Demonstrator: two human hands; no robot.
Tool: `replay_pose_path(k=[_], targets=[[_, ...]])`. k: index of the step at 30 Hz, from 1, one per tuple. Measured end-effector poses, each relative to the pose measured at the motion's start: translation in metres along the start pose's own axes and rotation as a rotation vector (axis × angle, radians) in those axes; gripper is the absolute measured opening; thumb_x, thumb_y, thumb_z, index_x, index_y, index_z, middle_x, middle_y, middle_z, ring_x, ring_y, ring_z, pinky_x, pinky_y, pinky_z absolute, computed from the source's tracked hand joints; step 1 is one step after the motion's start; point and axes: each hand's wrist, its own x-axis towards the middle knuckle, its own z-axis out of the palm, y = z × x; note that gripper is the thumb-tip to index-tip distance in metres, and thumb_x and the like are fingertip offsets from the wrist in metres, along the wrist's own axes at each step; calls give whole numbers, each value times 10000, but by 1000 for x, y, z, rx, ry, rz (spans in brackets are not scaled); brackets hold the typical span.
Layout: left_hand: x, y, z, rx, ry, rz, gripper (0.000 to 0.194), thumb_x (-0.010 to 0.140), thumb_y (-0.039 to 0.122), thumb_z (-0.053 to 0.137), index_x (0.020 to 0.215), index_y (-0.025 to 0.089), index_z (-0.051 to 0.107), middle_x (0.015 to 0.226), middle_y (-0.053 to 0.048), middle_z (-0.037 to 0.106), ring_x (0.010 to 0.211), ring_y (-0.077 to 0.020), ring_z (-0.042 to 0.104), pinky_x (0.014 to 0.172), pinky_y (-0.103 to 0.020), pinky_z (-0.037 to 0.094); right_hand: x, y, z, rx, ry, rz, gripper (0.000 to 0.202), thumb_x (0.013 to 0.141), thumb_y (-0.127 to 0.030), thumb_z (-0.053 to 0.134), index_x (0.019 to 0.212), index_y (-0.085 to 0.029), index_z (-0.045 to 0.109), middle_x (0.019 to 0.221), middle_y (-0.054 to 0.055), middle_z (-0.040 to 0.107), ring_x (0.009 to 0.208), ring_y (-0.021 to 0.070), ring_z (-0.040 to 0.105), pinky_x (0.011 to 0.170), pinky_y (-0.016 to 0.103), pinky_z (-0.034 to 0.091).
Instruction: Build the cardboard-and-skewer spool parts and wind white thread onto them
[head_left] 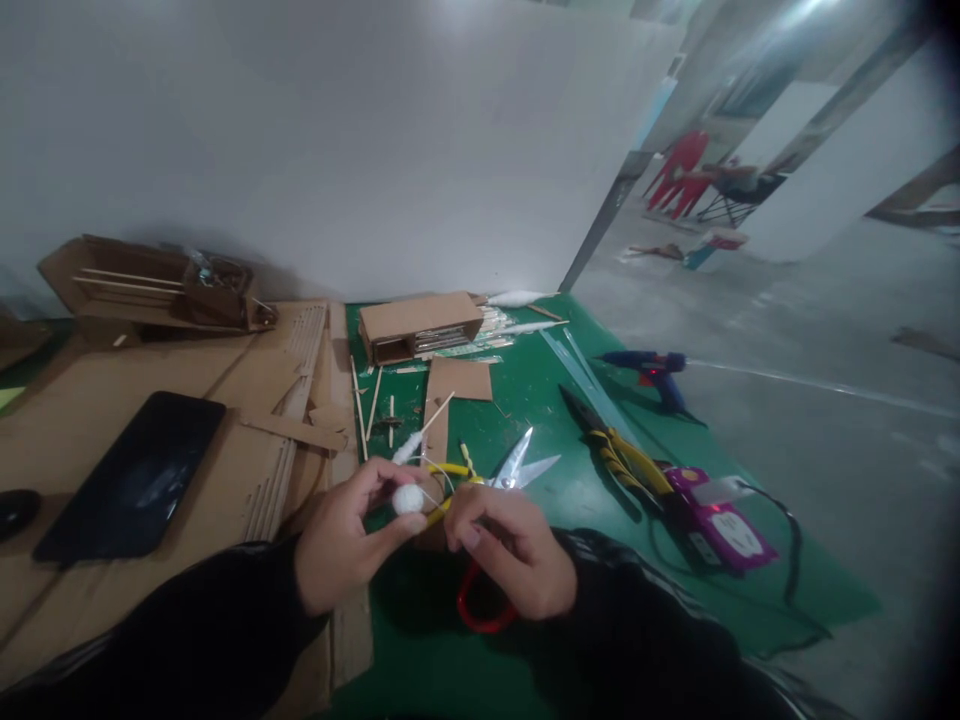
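Note:
My left hand (341, 540) is closed around a small white ball of thread (409, 499) between thumb and fingers. Just above those fingertips, a thin wooden stick wound with white thread (407, 448) points up and to the right. White thread (444, 470) loops from there toward my right hand (510, 545), whose fingers are curled in a pinch on it; the exact grip is partly hidden. Beneath the right hand lie scissors, their red handle (484, 625) toward me and their open blades (514, 465) beyond the knuckles. Yellow handles (450, 468) show between the hands.
On the green tabletop (540, 620) at right lie yellow-black pliers (615, 440), a blue glue gun (652, 370) and a purple power strip (720, 520) with a cable. A cardboard box (420, 325) and sticks are behind. Left, a black tablet (135, 475) rests on cardboard (240, 480).

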Motion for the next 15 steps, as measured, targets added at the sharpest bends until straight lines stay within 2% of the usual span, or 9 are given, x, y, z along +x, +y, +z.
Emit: replay_pose_path(k=[2,5,11,15], targets=[[0,-2,1,-74,-8,-23,216,859,275,643,1018,210,512,1008,-55,684,934,-178,656,812,-290,516,0,0,1,9,-16,15,197,943,-235,439,823,-168,580,704,51,598,649,151,544,620,285,437],[1,-4,2,-68,60,-42,268,824,280,690,1027,207,532,904,-27,691,824,-157,660,726,-251,516,0,0,3,27,-29,31,207,940,-238,444,815,-157,588,705,59,605,657,152,557,626,281,444],[3,-8,-2,95,113,-72,290,819,361,688,1063,207,661,1015,-60,731,905,-204,684,791,-300,544,-3,1,10,42,-89,57,231,930,-241,457,808,-128,617,713,89,647,682,165,604,656,286,463],[4,-8,0,371,49,8,319,864,373,628,1153,245,670,1140,-54,708,1044,-225,646,933,-352,494,-5,2,13,13,-98,32,216,912,-206,466,810,-120,636,735,103,672,695,164,625,677,282,474]])
